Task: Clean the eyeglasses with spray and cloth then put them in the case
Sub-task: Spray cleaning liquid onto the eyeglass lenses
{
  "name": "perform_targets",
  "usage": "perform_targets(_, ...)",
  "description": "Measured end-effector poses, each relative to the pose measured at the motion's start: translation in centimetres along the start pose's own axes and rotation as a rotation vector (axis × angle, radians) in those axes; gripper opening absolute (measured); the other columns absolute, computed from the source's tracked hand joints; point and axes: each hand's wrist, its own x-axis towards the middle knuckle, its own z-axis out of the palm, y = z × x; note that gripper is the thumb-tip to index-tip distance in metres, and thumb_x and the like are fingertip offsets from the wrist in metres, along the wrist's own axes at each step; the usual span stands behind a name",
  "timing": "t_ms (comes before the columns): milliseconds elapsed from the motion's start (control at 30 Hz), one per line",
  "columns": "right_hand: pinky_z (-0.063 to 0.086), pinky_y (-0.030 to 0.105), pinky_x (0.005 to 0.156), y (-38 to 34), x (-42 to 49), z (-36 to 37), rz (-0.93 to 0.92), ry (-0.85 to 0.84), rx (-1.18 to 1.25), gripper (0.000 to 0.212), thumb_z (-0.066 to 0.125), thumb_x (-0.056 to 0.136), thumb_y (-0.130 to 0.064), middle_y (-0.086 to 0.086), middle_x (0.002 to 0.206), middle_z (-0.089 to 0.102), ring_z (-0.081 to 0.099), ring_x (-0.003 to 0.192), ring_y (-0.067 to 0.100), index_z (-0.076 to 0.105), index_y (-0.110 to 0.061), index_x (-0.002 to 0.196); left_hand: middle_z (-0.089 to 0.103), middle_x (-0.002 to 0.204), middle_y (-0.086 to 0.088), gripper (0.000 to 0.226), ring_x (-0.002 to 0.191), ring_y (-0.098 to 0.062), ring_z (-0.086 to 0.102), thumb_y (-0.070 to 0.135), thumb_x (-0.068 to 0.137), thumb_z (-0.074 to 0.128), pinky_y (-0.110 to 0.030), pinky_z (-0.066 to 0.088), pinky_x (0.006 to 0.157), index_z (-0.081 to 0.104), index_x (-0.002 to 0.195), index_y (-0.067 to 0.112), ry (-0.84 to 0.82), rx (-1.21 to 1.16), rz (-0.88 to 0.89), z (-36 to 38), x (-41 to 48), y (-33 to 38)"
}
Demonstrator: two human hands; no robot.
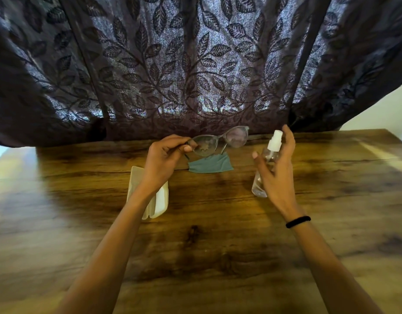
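Observation:
My left hand point(166, 159) pinches the left end of the clear-framed eyeglasses point(220, 140) and holds them up above the table, lenses towards me. A clear spray bottle point(266, 162) with a white nozzle is gripped in my right hand point(277, 168), its nozzle turned towards the glasses and my forefinger raised behind the top. A teal cleaning cloth point(210, 165) lies flat on the table just below the glasses. The cream eyeglass case point(160, 200) lies under my left wrist, which hides part of it.
The wooden table point(206, 234) stretches across the view. A dark leaf-patterned curtain point(195, 64) hangs along its far edge, right behind the glasses. A black band point(297, 221) circles my right wrist.

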Motion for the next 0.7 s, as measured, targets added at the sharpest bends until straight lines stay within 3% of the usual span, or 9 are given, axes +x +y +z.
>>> perform_targets(100, 0.044, 0.011, 0.055, 1.4, -0.1, 0.1, 0.061, -0.040, 0.024, 0.057, 0.058, 0.088, -0.015, -0.004, 0.078, 0.046, 0.048, 0.059, -0.002, 0.022, -0.013, 0.132, 0.062, 0.089, -0.001, 0.024, 0.085, 0.006, 0.060, -0.006, 0.082, 0.056, -0.011, 0.047, 0.080, 0.061, 0.103, 0.004, -0.004, -0.022, -0.004, 0.0, -0.1, -0.3)
perform_targets(200, 0.046, 0.022, 0.063, 2.3, -0.5, 0.4, 0.137, -0.070, 0.033, 0.041, 0.062, 0.085, -0.016, 0.002, 0.084, 0.043, 0.047, 0.071, 0.006, 0.030, -0.016, 0.110, 0.062, 0.087, 0.001, 0.024, 0.085, 0.004, 0.061, -0.005, 0.082, 0.057, -0.011, 0.047, 0.080, 0.062, 0.102, 0.009, -0.011, -0.031, -0.013, 0.0, -0.1, -0.6)
perform_targets(267, 0.044, 0.021, 0.061, 2.7, -0.6, 0.5, 0.187, -0.064, 0.008, 0.042, 0.066, 0.082, -0.012, -0.005, 0.082, 0.040, 0.044, 0.071, 0.001, 0.029, -0.018, 0.100, 0.062, 0.087, 0.002, 0.025, 0.085, 0.004, 0.061, -0.005, 0.082, 0.057, -0.012, 0.047, 0.080, 0.062, 0.102, 0.010, -0.010, -0.036, -0.013, 0.0, -0.1, -0.7)
perform_targets(433, 0.043, 0.026, 0.068, 2.4, -0.9, 0.5, 0.238, -0.054, 0.000, 0.047, 0.073, 0.075, -0.015, -0.002, 0.091, 0.045, 0.047, 0.081, 0.012, 0.033, -0.016, 0.101, 0.062, 0.088, 0.002, 0.025, 0.086, 0.004, 0.060, -0.004, 0.083, 0.056, -0.012, 0.046, 0.081, 0.062, 0.102, 0.010, -0.007, -0.038, -0.002, -0.2, -0.1, -0.7)
perform_targets(533, 0.044, 0.030, 0.077, 1.0, -0.6, 0.2, 0.235, -0.006, 0.100, 0.023, 0.054, 0.088, -0.032, 0.008, 0.105, 0.052, 0.050, 0.091, 0.015, 0.049, -0.019, 0.106, 0.063, 0.088, 0.001, 0.024, 0.086, 0.004, 0.060, -0.005, 0.083, 0.056, -0.013, 0.047, 0.082, 0.062, 0.102, 0.009, -0.007, -0.050, -0.014, -0.2, -0.1, -0.6)
perform_targets(600, 0.042, 0.027, 0.073, -0.1, 0.6, -0.3, 0.163, 0.067, 0.098, 0.020, 0.044, 0.095, -0.028, 0.011, 0.102, 0.057, 0.051, 0.086, 0.016, 0.060, -0.019, 0.102, 0.062, 0.088, 0.000, 0.024, 0.085, 0.004, 0.060, -0.006, 0.083, 0.055, -0.013, 0.047, 0.081, 0.062, 0.102, 0.007, -0.012, -0.060, -0.023, -0.2, -0.2, -0.4)
perform_targets(700, 0.046, 0.030, 0.078, -1.0, 3.0, -0.8, 0.099, 0.012, 0.002, 0.018, 0.052, 0.092, -0.017, 0.009, 0.098, 0.066, 0.058, 0.092, 0.021, 0.066, -0.008, 0.100, 0.062, 0.088, -0.002, 0.025, 0.085, 0.004, 0.060, -0.007, 0.083, 0.054, -0.013, 0.047, 0.081, 0.061, 0.103, 0.007, -0.015, -0.075, -0.027, -0.3, -0.1, 0.0)
